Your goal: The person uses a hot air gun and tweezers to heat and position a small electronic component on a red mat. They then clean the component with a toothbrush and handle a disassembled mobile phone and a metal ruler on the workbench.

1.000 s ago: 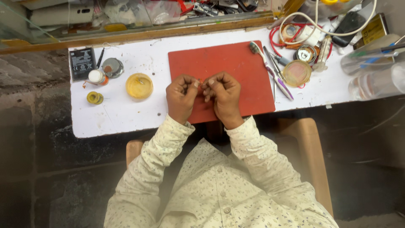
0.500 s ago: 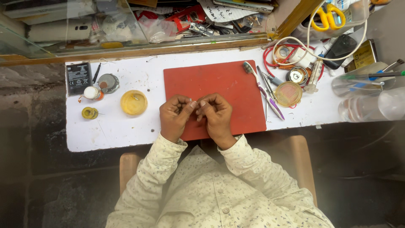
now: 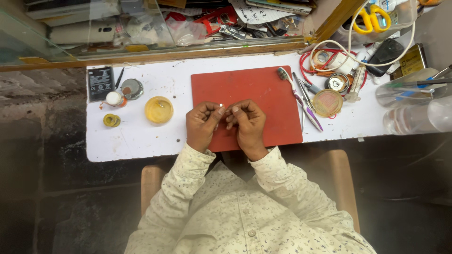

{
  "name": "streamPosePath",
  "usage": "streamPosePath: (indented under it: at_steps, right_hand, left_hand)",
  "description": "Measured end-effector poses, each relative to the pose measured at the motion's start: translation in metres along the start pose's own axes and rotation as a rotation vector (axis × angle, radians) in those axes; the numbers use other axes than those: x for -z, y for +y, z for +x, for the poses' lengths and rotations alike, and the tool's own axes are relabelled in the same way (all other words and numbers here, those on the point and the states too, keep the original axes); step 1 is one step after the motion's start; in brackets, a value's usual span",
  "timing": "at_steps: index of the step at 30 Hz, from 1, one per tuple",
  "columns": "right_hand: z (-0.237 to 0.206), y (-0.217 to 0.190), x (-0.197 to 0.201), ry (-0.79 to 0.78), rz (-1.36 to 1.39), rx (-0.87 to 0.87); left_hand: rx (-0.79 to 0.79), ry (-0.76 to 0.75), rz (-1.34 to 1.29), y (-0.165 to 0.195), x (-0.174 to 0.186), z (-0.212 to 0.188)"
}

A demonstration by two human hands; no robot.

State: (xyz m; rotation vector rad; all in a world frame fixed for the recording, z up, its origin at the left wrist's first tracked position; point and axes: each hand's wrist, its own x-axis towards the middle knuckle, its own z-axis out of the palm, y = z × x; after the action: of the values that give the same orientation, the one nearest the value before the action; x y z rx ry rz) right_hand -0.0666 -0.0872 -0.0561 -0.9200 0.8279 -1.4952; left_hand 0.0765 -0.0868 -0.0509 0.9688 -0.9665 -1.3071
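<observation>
Head view: my left hand (image 3: 202, 124) and right hand (image 3: 247, 123) are drawn together over the near half of the red mat (image 3: 263, 91), fingers curled, thumbs and forefingers meeting. Between them I pinch a tiny pale part (image 3: 222, 106), too small to tell what it is; it sits at the fingertips, just above the mat, at 12 o'clock from my knuckles. The mat lies on the white tabletop (image 3: 136, 138).

At 9 o'clock from my left hand stands a shallow yellow dish (image 3: 159, 109), and further the same way a small yellow tape roll (image 3: 111, 120). At 10 o'clock lies a black flat battery (image 3: 100, 83).

At 2 o'clock from my right hand a toothbrush (image 3: 284, 75) lies off the mat's right edge, beside a round lidded tub (image 3: 327, 103). Yellow-handled scissors (image 3: 372, 18) rest far out at 1 o'clock.
</observation>
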Motion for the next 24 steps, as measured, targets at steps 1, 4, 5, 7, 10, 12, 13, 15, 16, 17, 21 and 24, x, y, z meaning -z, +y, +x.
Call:
streamPosePath:
  at_steps: [1,4,5,7,10,12,13,15,16,17,21,24]
  right_hand:
    - [0.001,0.0,0.001,0.008,-0.013,0.007]
    - [0.005,-0.001,0.005,0.019,-0.032,0.032]
    - [0.006,-0.001,0.006,0.02,-0.035,0.045]
    - [0.006,-0.002,0.006,0.028,-0.011,0.032]
    - [0.01,-0.006,0.002,0.022,0.005,0.051]
    - [0.009,-0.013,-0.002,0.035,-0.005,0.033]
    - [0.01,-0.019,-0.002,0.046,-0.019,0.018]
    - [0.018,-0.036,0.001,0.039,-0.102,0.034]
    - [0.024,-0.049,0.009,0.027,-0.17,0.051]
    - [0.029,-0.061,0.016,0.019,-0.238,0.061]
    - [0.095,-0.103,0.051,-0.056,-0.569,0.232]
    - [0.171,-0.12,0.068,-0.23,-1.146,0.713]
  left_hand:
    - [-0.004,-0.001,0.011,-0.001,-0.001,0.001]
    - [-0.006,-0.005,0.028,-0.002,-0.005,0.005]
    - [-0.005,-0.01,0.024,-0.003,-0.006,0.006]
    - [-0.011,-0.022,0.017,-0.004,-0.007,0.007]
    - [-0.035,-0.038,0.011,-0.006,-0.008,0.011]
    - [-0.028,-0.036,0.019,-0.005,-0.007,0.012]
    - [-0.018,-0.025,0.029,-0.005,-0.006,0.013]
    - [-0.009,-0.001,0.047,-0.003,-0.005,0.016]
    - [-0.016,-0.002,0.051,-0.003,-0.005,0.017]
    - [-0.014,-0.003,0.055,-0.002,-0.004,0.016]
    - [-0.013,0.001,0.076,-0.001,-0.004,0.015]
    - [-0.035,-0.018,0.097,-0.001,-0.004,0.015]
